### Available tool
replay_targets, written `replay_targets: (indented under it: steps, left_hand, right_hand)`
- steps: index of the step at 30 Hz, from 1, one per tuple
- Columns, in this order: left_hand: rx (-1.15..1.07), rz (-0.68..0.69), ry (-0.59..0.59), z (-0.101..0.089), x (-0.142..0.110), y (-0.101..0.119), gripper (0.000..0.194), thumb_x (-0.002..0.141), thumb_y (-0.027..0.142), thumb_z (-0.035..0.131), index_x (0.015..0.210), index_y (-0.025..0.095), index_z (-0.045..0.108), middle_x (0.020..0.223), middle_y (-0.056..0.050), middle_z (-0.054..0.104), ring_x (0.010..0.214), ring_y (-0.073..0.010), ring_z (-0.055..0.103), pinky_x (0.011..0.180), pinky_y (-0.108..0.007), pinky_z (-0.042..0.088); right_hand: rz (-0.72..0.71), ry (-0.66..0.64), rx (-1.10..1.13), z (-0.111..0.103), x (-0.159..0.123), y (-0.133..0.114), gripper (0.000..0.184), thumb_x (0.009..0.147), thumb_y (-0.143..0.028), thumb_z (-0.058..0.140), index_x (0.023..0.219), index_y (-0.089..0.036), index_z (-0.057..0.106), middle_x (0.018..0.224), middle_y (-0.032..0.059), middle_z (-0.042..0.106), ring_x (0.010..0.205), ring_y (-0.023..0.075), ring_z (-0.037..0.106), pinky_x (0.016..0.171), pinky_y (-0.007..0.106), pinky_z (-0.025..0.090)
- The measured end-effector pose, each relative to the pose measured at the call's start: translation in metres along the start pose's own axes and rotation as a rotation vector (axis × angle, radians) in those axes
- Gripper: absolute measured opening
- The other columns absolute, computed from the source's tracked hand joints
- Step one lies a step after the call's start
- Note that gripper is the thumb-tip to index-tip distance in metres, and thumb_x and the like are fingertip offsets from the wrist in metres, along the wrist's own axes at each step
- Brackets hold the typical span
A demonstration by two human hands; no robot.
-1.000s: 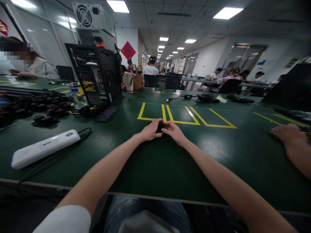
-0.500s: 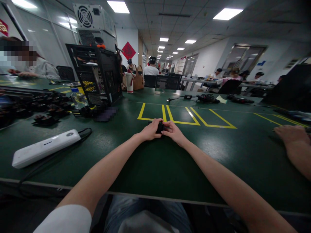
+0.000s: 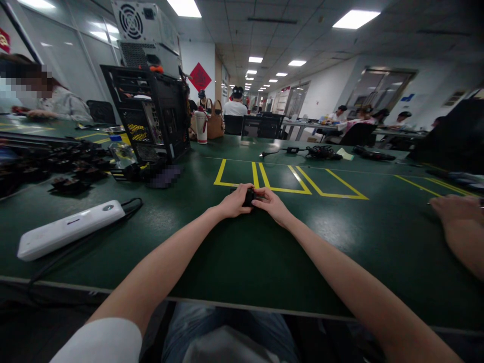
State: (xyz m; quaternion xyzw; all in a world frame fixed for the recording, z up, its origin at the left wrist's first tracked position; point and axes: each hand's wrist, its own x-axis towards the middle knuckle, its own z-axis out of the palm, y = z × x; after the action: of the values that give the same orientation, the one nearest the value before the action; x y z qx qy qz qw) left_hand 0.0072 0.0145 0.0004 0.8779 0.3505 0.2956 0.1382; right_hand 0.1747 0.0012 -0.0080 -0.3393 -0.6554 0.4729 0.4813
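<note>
Both my arms stretch forward over the green table (image 3: 242, 252). My left hand (image 3: 233, 201) and my right hand (image 3: 270, 204) meet just below the yellow tape boxes (image 3: 280, 181). Between their fingertips sits a small black object (image 3: 248, 196), gripped from both sides with the fingers curled round it. Most of the object is hidden by the fingers, so its exact shape is unclear.
A white power strip (image 3: 70, 229) with a black cable lies at the left. Behind it stand an open black computer case (image 3: 151, 121) and several small black parts (image 3: 68, 169). Another person's hand (image 3: 454, 209) rests at the right edge. Cables (image 3: 321, 151) lie farther back.
My hands stay in place on the small black object. The other person's hand at the right has drawn a little farther right.
</note>
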Motion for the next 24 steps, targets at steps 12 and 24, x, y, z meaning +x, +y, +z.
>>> replay_targets:
  steps: [12, 24]
  left_hand:
    - [-0.038, 0.021, -0.007, -0.0014, -0.0002, 0.0, 0.063, 0.063, 0.026, 0.059, 0.116, 0.018, 0.026, 0.113, -0.01, 0.036, 0.103, -0.0248, 0.043, 0.085, -0.041, 0.038]
    - [-0.035, 0.014, -0.001, -0.0008, 0.0001, -0.0003, 0.065, 0.063, 0.033, 0.061, 0.116, 0.019, 0.026, 0.113, -0.01, 0.037, 0.102, -0.0251, 0.043, 0.083, -0.041, 0.039]
  right_hand:
    - [-0.011, 0.033, -0.046, 0.0004, -0.0005, 0.0001, 0.033, 0.065, -0.027, 0.061, 0.095, -0.022, 0.05, 0.095, 0.0019, 0.055, 0.091, 0.0154, 0.053, 0.086, 0.036, 0.039]
    - [-0.026, 0.017, -0.019, -0.0007, -0.0002, 0.002, 0.024, 0.065, -0.027, 0.061, 0.086, -0.022, 0.05, 0.095, 0.0006, 0.054, 0.093, 0.014, 0.051, 0.087, 0.034, 0.039]
